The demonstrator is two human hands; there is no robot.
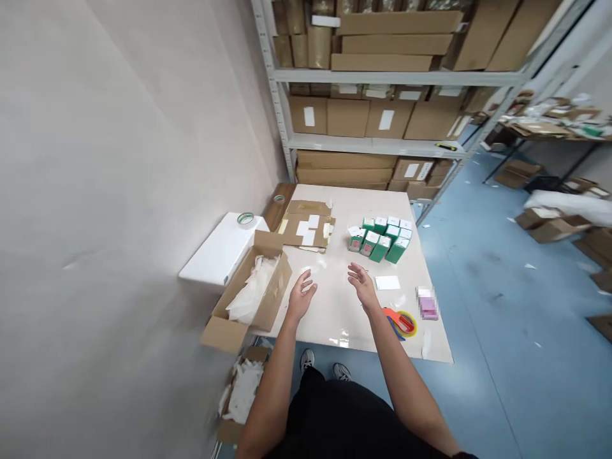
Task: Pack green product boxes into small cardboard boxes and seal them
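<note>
Hovering, both hands (300, 297) (363, 288) hold fingers (303, 278) apart; an orange tool (400, 319) partly hides yellow tape (414, 324).

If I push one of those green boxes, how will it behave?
The green boxes stand upright and look narrow, so one might tip. They're bunched closely, so neighbours would probably shift too. Their flat, straight-edged sides suggest fairly stiff card.

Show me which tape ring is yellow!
The yellow ring with the orange tool, nearest the right hand. The ring on the white surface and the farther ring look greenish.
</note>
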